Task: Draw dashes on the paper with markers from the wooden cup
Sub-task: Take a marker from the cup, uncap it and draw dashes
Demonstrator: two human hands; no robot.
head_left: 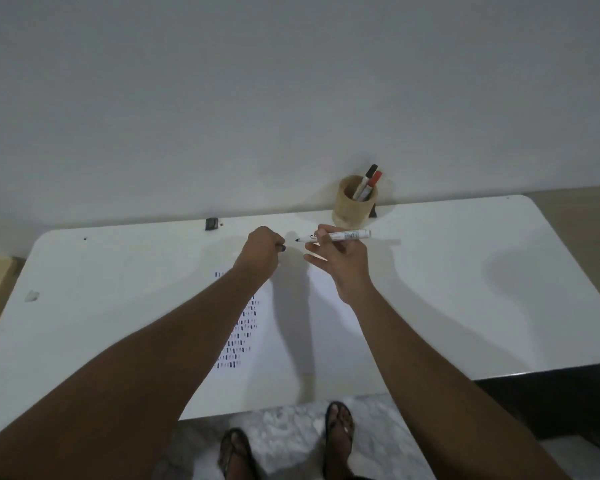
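Observation:
A white marker (pixel 347 235) lies level in my right hand (pixel 340 261), its bare dark tip pointing left. A short gap away, my left hand (pixel 262 252) is closed around the marker's blue cap (pixel 283 249), of which only the end shows. Both hands hover above the far end of the paper (pixel 309 341), a white sheet on the white table (pixel 465 278). Rows of blue and dark dashes (pixel 239 336) run down the sheet's left part, partly hidden by my left forearm. The wooden cup (pixel 354 206) stands just behind my right hand, holding a black-capped and a red-capped marker (pixel 369 183).
The table's back edge meets a plain white wall. A small dark object (pixel 211 223) sits at that back edge, left of the hands. A small pale scrap (pixel 32 296) lies near the left edge. My sandalled feet (pixel 288 441) stand on the floor below the front edge.

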